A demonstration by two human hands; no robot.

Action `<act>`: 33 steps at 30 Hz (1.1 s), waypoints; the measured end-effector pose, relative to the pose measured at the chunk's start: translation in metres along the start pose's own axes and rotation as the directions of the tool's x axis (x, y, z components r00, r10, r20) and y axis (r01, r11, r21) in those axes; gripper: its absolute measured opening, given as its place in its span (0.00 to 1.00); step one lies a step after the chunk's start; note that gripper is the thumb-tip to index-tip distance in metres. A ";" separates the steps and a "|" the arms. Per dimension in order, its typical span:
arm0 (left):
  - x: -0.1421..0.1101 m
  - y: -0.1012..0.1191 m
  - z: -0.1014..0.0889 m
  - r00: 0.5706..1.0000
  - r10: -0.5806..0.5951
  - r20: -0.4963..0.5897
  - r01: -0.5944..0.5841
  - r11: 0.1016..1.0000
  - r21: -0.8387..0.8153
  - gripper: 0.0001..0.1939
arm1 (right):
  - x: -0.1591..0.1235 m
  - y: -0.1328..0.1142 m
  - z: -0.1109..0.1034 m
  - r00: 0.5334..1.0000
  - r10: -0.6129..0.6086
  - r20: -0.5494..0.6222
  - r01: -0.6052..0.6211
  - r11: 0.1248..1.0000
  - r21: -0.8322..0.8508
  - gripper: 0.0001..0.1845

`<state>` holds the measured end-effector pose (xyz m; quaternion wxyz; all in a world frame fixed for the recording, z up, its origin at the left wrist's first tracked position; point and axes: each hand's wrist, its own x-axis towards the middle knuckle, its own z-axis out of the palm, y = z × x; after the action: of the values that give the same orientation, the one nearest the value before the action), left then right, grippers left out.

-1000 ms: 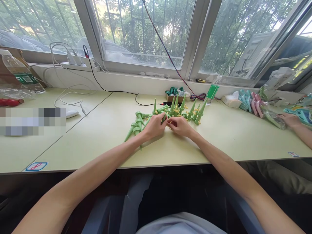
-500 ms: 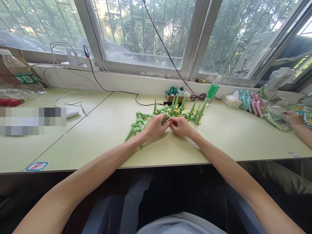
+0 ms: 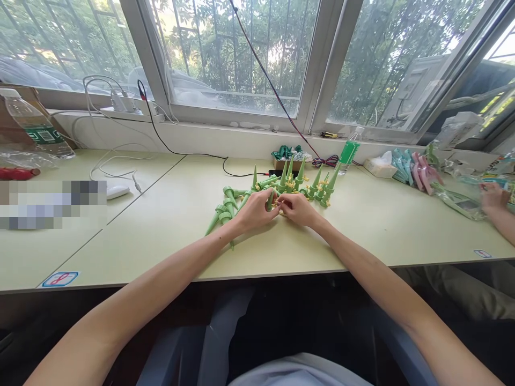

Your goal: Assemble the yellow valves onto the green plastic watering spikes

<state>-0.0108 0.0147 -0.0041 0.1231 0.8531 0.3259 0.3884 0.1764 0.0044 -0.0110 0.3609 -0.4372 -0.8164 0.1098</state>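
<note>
My left hand (image 3: 257, 209) is closed around a green plastic watering spike (image 3: 270, 200), its pointed end up. Against it my right hand (image 3: 298, 209) has its fingers pinched at a small yellow piece (image 3: 279, 203), mostly hidden by the fingertips. Behind my hands, several green spikes with yellow valves (image 3: 289, 179) stand point up, and more of these upright spikes (image 3: 328, 187) are to the right. Several green spikes without visible yellow parts (image 3: 226, 209) lie in a pile left of my left hand.
A small cardboard box (image 3: 292, 163) and a green-labelled bottle (image 3: 349, 154) stand by the window ledge. At right are a tissue pack (image 3: 380, 165), pink and teal items (image 3: 420, 170) and another person's hand (image 3: 494, 198). A white cable (image 3: 134, 179) lies at left.
My hands stay together at nearly the same place, with slight finger movement at the yellow piece. The other person's hand at right has shifted a little to the right.
</note>
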 end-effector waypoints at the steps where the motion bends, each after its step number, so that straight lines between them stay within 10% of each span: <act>1: 0.000 -0.001 0.000 1.000 0.003 0.005 -0.003 1.000 -0.001 0.06 | 0.000 0.000 0.000 1.000 0.002 0.002 -0.002 1.000 0.004 0.10; 33: 0.001 -0.004 0.002 1.000 -0.012 0.028 0.013 1.000 -0.028 0.08 | 0.001 0.000 -0.001 0.999 0.011 0.034 -0.012 0.999 0.036 0.14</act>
<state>-0.0112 0.0185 -0.0066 0.1422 0.8546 0.3239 0.3802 0.1770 0.0052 -0.0096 0.3541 -0.4334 -0.8178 0.1339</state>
